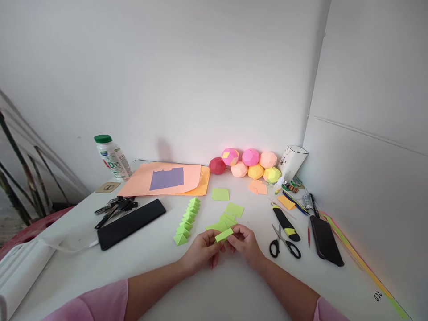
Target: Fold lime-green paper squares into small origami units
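Note:
A small folded strip of green paper (224,235) is pinched between both hands near the front of the table. My left hand (201,250) grips its left end with thumb and fingers closed. At the other end, my right hand (248,245) holds the strip between thumb and forefinger. Just beyond the fingers lie several loose green paper pieces (228,219), partly overlapping. To the left runs a row of folded green paper units (187,220), standing up in small peaks. A single flat green sheet (220,194) rests farther back.
Scissors (283,243) and a box cutter (286,223) lie right of my hands, near a black phone (326,240). Faceted paper balls (250,157) are stacked against the wall. Leftward are orange sheets (133,183), a black power bank (132,224), keys (117,207) and a bottle (115,160).

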Tool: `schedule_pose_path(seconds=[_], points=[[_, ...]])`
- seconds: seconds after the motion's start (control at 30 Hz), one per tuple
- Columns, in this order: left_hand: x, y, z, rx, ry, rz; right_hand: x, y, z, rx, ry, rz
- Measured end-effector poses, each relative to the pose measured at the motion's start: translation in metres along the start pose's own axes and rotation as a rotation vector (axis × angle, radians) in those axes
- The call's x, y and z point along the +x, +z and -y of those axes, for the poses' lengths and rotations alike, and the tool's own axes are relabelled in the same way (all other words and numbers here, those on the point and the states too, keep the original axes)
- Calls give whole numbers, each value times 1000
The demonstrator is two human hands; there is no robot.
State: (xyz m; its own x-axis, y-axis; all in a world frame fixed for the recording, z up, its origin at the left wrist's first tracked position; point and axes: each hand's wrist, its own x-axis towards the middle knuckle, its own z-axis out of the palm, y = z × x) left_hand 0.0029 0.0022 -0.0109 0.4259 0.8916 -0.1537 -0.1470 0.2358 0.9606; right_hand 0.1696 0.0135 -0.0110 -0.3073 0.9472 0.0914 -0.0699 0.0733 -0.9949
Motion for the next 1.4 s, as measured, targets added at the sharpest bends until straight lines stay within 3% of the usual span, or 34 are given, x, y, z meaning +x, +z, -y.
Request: schedule_pose_path(seconds=[0.1,0.27,0.57,0.8,1.1,1.4], points=[[0,0,-4,0,-21,11,-1,1,0,-58,-9,0],[-2,2,-10,29,-25,24,-3,3,-1,-167,-151,48],[0,-1,-3,-64,32,-21,-2,1,-6,-124,-145,43],[-1,-2,-6,-12,17,22,-2,0,-5,-95,-90,109],[0,-4,1,-27,35,-20,-1,2,-1,-61,-109,-19],[-1,-2,-2,-46,55,-38,-1,3,-3,-39,-7,7]])
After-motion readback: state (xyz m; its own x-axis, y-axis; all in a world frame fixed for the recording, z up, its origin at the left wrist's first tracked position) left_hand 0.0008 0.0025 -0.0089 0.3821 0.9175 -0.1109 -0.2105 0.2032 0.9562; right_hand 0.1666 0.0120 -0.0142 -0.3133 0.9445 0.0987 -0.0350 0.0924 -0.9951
